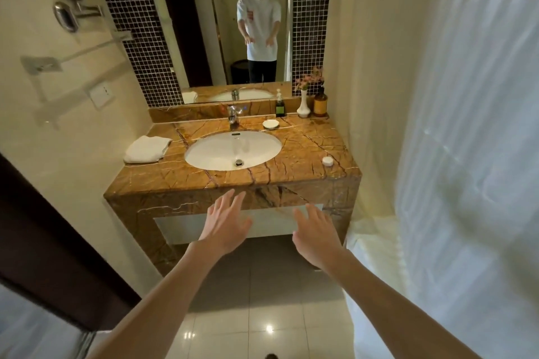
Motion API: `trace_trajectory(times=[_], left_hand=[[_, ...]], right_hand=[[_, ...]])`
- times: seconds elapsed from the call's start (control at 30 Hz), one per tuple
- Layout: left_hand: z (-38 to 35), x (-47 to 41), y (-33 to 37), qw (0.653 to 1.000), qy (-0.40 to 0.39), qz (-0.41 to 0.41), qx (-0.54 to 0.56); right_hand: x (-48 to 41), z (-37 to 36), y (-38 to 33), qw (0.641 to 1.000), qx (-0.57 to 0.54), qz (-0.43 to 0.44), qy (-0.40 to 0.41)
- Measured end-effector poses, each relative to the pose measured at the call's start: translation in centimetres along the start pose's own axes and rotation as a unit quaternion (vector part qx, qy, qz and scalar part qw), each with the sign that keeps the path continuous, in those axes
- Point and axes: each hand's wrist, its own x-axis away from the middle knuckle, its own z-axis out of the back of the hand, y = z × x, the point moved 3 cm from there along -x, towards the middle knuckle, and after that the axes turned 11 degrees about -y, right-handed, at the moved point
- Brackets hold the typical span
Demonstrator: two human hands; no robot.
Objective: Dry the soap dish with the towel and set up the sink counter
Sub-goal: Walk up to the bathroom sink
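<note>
- While my hands, left hand (226, 223) and right hand (316, 237), hung spread and empty short of the desk (294, 167), nothing was gripped.
- Soap dish (271, 124) sat behind the sink (201, 157); it looked hard, slick, breakable, best pinched at its rim.
- Towel (147, 148) lay folded far left, soft.

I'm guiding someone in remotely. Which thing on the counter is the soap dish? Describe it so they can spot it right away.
Start at the white oval sink basin in the brown marble counter. Just behind its rim, right of the chrome faucet, sits the soap dish: small, white, shallow. Unlike the bottles and vase behind it, it lies low and flat.
</note>
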Motion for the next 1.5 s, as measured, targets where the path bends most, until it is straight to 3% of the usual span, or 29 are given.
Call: trace_trajectory(times=[0.4, 1.23, 1.5], left_hand=[[2.5, -19.9, -2.1, 0.999, -0.006, -0.027, 0.023], [4.1, -53.1, -5.1, 0.998, -0.014, 0.057, 0.020], [4.2, -58.4, -6.8, 0.995, -0.011, 0.095, 0.030]], right_hand=[[-19.2, 2.3, 5.0, 0.999, 0.044, -0.013, -0.009], [-52.9, 1.5, 15.5, 0.995, -0.036, 0.016, -0.093], [-61.1, 0.2, 17.4, 0.987, -0.033, 0.041, -0.151]])
